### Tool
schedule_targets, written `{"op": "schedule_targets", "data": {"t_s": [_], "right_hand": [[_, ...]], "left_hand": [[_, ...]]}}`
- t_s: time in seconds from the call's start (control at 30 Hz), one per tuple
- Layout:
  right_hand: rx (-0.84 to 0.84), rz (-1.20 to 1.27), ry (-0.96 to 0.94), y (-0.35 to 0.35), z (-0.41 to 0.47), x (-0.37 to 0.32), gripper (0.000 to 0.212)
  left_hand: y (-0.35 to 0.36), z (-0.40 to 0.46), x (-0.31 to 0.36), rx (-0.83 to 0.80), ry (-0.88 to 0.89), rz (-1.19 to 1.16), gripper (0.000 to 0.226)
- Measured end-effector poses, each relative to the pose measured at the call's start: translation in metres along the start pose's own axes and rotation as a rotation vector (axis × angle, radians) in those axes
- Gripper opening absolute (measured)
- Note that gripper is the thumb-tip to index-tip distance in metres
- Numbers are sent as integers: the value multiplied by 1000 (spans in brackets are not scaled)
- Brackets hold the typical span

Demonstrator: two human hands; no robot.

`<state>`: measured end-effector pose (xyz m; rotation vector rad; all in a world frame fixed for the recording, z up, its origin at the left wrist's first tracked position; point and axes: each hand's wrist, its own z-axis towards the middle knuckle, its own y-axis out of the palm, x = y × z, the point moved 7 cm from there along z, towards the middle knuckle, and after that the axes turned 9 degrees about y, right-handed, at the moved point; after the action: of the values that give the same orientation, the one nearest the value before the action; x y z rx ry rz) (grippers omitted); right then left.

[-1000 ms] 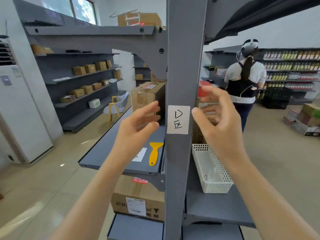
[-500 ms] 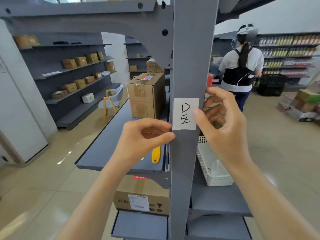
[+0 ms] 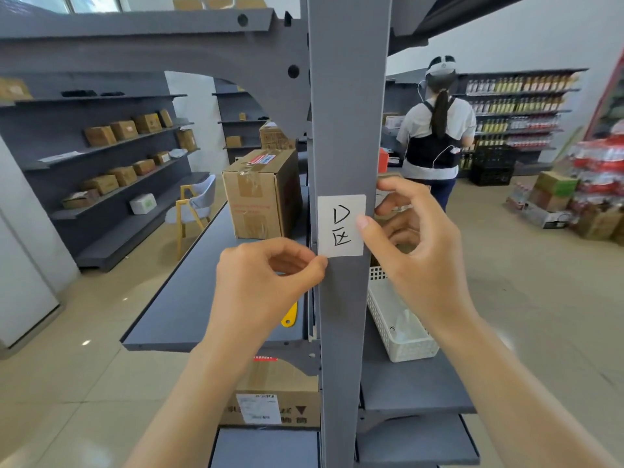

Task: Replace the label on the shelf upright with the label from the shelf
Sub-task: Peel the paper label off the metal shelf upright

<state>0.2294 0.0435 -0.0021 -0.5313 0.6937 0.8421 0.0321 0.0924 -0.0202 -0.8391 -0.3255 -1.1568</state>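
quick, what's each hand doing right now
left hand: closed, pinching the label's lower left corner.
right hand: thumb pressing the label's right edge, holding nothing.

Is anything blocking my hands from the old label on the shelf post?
Nothing visible does. The left hand pinches at the lower left corner of the label on the post, and the right hand has its thumb on the label's right edge.

Both hands at the label on the shelf upright

The white label (image 3: 341, 225) sits on the grey shelf upright (image 3: 347, 130); the left hand (image 3: 266, 282) pinches at its lower left corner, the right hand (image 3: 415, 244) presses its thumb on the right edge. A yellow scraper (image 3: 289, 315) lies on the shelf (image 3: 189, 298) below.
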Motion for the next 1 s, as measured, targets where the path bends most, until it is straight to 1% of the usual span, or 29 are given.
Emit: {"op": "schedule_targets", "data": {"t_s": [0.13,0.27,0.43,0.6,0.73,0.8,0.87,0.9,0.93,1.0], "right_hand": [[5,-18,0,-2,1,-1,38],[10,-34,5,-1,0,-5,38],[7,-44,21,-2,1,-6,38],[-4,-54,15,-3,-2,-6,38],[1,-49,-2,-7,-4,-10,39],[7,-43,-10,-9,-5,-13,34],[31,-46,34,-13,-5,-14,16],[32,-64,78,-16,-4,-12,12],[20,-92,129,-16,-3,-9,25],[-82,-160,277,-10,-3,-2,51]], "left_hand": [[-4,-1,2,-12,-32,39,9],[-2,3,2,-37,-92,63,14],[6,7,-8,-94,-217,-34,12],[11,1,-9,-87,-265,-124,12],[12,0,-3,-84,-265,-190,16],[12,0,3,-81,-246,-205,18],[11,0,9,-81,-219,-211,19],[11,0,11,-80,-203,-211,19],[11,-1,13,-76,-187,-209,18],[12,-4,16,-57,-160,-216,16]]}}
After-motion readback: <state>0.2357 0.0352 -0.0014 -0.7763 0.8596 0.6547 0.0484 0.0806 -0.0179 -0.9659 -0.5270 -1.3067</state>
